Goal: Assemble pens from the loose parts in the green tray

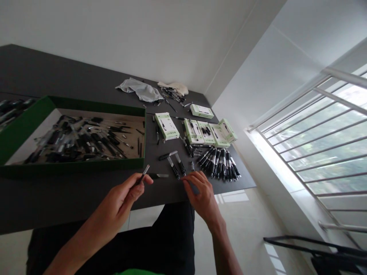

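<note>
Held between the thumb and fingers of my left hand [133, 190] is a slim pen part [144, 173] with a pale end pointing up. My right hand [200, 191] is low over the table's front edge, thumb and index fingertips pinched together; what is between them, if anything, I cannot make out. Just beyond those fingertips lie two clear-barrelled black pens [181, 165], side by side, with a black pen piece [164, 156] across their far ends. Another dark pen piece [159, 175] lies between my hands. A short clear piece [192, 165] sits behind my right fingers.
On the left stands a green-walled box [100, 164] full of loose pen parts. Finished-looking pens [219, 162] fan out at the right, behind which are green-and-white pen boxes [166, 126]. A grey cloth [140, 89] and a pile of pens [173, 94] lie farther back.
</note>
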`<state>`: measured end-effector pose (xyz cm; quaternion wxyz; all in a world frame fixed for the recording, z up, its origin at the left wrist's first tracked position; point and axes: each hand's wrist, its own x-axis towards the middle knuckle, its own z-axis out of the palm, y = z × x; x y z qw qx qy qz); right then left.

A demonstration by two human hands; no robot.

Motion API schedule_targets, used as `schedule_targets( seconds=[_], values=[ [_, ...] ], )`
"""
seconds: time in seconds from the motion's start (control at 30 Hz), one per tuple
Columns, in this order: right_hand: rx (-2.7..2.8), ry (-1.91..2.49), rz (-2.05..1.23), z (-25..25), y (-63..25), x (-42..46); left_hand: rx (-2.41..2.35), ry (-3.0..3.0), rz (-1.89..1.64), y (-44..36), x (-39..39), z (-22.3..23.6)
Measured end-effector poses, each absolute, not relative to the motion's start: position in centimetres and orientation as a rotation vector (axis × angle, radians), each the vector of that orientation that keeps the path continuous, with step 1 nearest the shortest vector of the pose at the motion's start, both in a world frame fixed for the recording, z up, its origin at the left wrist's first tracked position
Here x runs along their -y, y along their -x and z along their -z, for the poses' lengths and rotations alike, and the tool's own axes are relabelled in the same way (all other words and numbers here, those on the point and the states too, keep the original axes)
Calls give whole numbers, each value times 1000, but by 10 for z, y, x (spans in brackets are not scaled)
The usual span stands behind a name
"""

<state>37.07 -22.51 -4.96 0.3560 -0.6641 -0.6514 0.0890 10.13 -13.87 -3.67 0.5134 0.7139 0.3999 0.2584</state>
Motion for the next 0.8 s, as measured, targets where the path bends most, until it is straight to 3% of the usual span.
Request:
schedule_targets(
  seconds=[0.4, 0.6, 0.8],
  values=[
    [2082, 1569, -171, 28, -316, 163, -1102, -1699, -675, -90, 134, 32],
    [1750, 1558, -109, 10, -380, 158, -1110, -1700, -685, -80, 131, 37],
    [1757, 1765, 77, 5, -471, 139, -1032, -1688, -687, -97, 133, 26]
  ],
)
